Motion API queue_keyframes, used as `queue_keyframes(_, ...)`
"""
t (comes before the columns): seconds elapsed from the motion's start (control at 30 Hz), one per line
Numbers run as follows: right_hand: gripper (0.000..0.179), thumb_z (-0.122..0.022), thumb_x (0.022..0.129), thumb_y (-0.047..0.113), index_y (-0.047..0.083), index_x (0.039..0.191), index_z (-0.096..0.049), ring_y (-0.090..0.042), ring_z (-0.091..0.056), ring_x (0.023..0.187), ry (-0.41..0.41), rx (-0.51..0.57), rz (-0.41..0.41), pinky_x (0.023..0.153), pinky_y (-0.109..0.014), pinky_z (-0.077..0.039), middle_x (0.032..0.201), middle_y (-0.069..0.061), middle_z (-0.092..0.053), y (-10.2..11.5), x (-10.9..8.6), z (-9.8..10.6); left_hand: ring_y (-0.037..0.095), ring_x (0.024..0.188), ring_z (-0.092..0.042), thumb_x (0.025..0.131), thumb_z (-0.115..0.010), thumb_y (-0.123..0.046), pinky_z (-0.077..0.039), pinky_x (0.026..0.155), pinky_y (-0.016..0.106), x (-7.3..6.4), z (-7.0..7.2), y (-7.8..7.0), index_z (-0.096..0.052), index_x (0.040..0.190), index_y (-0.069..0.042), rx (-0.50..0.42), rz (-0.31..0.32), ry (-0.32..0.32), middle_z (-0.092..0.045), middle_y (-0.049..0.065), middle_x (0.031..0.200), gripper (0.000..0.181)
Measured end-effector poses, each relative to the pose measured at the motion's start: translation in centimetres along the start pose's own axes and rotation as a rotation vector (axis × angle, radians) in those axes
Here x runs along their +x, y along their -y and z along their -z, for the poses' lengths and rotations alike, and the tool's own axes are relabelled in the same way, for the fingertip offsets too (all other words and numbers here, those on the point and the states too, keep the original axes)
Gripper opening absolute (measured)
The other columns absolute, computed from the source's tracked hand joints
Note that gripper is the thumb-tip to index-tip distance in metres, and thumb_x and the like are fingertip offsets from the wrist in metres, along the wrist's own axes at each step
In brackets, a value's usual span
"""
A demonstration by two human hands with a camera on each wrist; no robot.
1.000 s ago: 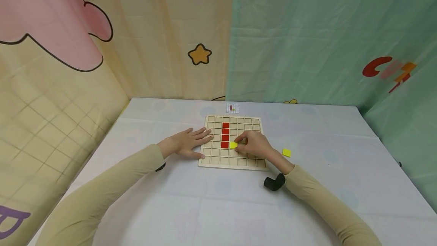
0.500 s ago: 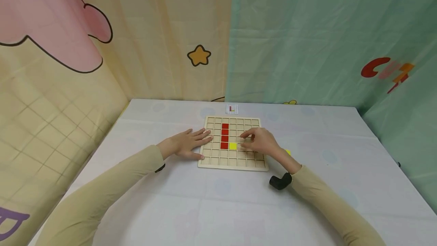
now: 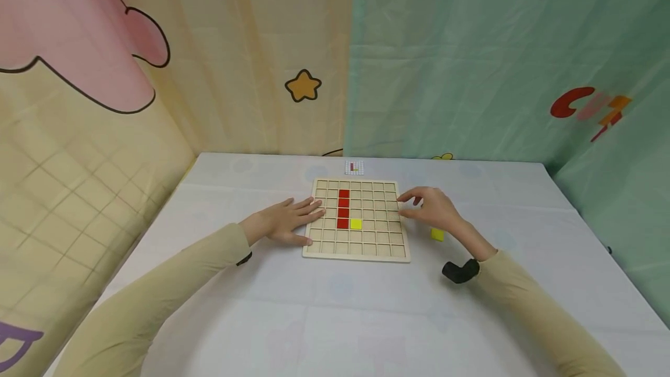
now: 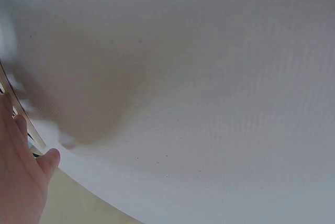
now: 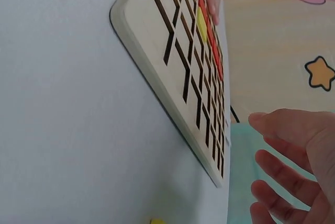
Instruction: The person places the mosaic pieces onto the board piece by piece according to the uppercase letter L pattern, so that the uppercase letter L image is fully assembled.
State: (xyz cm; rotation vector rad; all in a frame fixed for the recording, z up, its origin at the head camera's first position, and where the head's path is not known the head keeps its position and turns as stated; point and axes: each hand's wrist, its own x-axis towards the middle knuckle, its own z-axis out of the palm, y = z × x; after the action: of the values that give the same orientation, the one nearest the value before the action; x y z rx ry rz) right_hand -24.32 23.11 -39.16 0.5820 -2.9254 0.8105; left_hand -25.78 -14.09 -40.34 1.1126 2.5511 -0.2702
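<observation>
A wooden grid board (image 3: 377,237) lies flat on the table. A column of red tiles (image 3: 343,208) fills several of its cells. One yellow tile (image 3: 356,224) sits in the cell to the right of the lowest red one. My left hand (image 3: 287,221) rests with spread fingers on the board's left edge. Just off the right edge hovers my right hand (image 3: 433,208), thumb and fingers apart, holding nothing, as the right wrist view also shows. Close below it, a loose yellow tile (image 3: 437,235) lies on the table.
Behind the board lies a small card (image 3: 354,167) printed with a grid and coloured squares. A white cloth covers the table (image 3: 324,319). Patterned curtains (image 3: 445,63) hang along its back and sides.
My right hand has let go of the yellow tile, now left in its cell, and has moved right, off the board toward the loose tile. The left hand stays put.
</observation>
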Motion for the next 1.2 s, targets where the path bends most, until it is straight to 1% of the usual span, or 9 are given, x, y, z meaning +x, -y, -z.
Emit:
queue_keyframes(0.17,0.032,-0.077,0.081,0.025,0.009,0.108,-0.073,-0.022,-0.060,0.088,-0.006,0.000,-0.017,0.068,-0.029,-0.047,0.108,-0.008,-0.072,-1.5,-0.9,1.1,0.025,0.151,0.000,0.093,-0.034,-0.067,-0.012,0.119,0.057,-0.2,0.0,0.0,-0.006,0.156,-0.023,-0.006,-0.006,-0.005,0.000,0.002,0.164,0.081)
queue_keyframes(0.3,0.033,-0.077,0.080,0.026,0.008,0.107,-0.073,-0.023,-0.060,0.088,0.004,-0.004,-0.038,0.067,-0.028,-0.048,0.106,-0.010,-0.072,-2.6,-1.8,1.6,0.025,0.151,0.001,0.093,-0.034,-0.068,-0.012,0.119,0.057,-0.2,-0.1,0.0,-0.006,0.156,-0.024,-0.002,-0.003,-0.001,0.001,0.001,0.164,0.082)
queue_keyframes(0.4,0.033,-0.077,0.080,0.029,0.009,0.107,-0.073,-0.022,-0.060,0.087,0.018,-0.013,-0.059,0.066,-0.028,-0.048,0.106,-0.009,-0.072,-3.4,-2.7,1.8,0.024,0.151,0.001,0.093,-0.033,-0.068,-0.011,0.119,0.056,-0.1,-0.1,0.0,-0.005,0.156,-0.025,0.001,0.003,0.001,0.002,0.000,0.164,0.082)
queue_keyframes(0.5,0.034,-0.077,0.079,0.033,0.011,0.105,-0.074,-0.019,-0.059,0.085,0.035,-0.028,-0.079,0.063,-0.026,-0.047,0.103,-0.007,-0.073,-4.3,-3.7,2.0,0.024,0.151,0.001,0.093,-0.034,-0.068,-0.011,0.119,0.056,-0.1,-0.1,0.0,-0.005,0.156,-0.024,-0.005,-0.001,-0.006,0.001,0.001,0.164,0.082)
queue_keyframes(0.67,0.036,-0.080,0.076,0.037,0.011,0.101,-0.075,-0.012,-0.057,0.077,0.060,-0.072,-0.067,0.060,-0.024,-0.044,0.097,-0.005,-0.073,-5.5,-5.3,2.1,0.026,0.151,0.000,0.094,-0.035,-0.065,-0.011,0.118,0.058,-0.1,-0.1,-0.1,-0.007,0.156,-0.022,-0.010,-0.010,-0.010,0.000,0.003,0.164,0.081)
queue_keyframes(0.77,0.037,-0.081,0.074,0.038,0.011,0.098,-0.075,-0.010,-0.055,0.074,0.060,-0.099,-0.057,0.060,-0.023,-0.043,0.094,-0.003,-0.074,-5.8,-6.0,2.0,0.026,0.151,0.000,0.094,-0.035,-0.066,-0.011,0.118,0.057,-0.1,-0.1,-0.1,-0.006,0.156,-0.023,-0.004,-0.008,-0.006,0.000,0.003,0.164,0.081)
queue_keyframes(0.87,0.037,-0.082,0.073,0.039,0.012,0.097,-0.075,-0.008,-0.054,0.073,0.052,-0.115,-0.070,0.060,-0.022,-0.042,0.093,-0.001,-0.074,-5.8,-6.4,1.8,0.026,0.151,-0.001,0.093,-0.035,-0.066,-0.012,0.118,0.057,-0.1,-0.1,-0.1,-0.006,0.156,-0.023,-0.004,-0.008,-0.008,0.000,0.003,0.164,0.081)
queue_keyframes(1.2,0.033,-0.083,0.072,0.032,0.011,0.096,-0.075,-0.009,-0.051,0.071,0.048,-0.108,-0.085,0.057,-0.022,-0.040,0.092,-0.002,-0.072,-5.6,-6.5,1.5,0.025,0.151,0.000,0.093,-0.035,-0.067,-0.012,0.119,0.057,-0.1,0.0,0.0,-0.006,0.156,-0.024,-0.005,-0.008,-0.002,0.000,0.002,0.164,0.082)
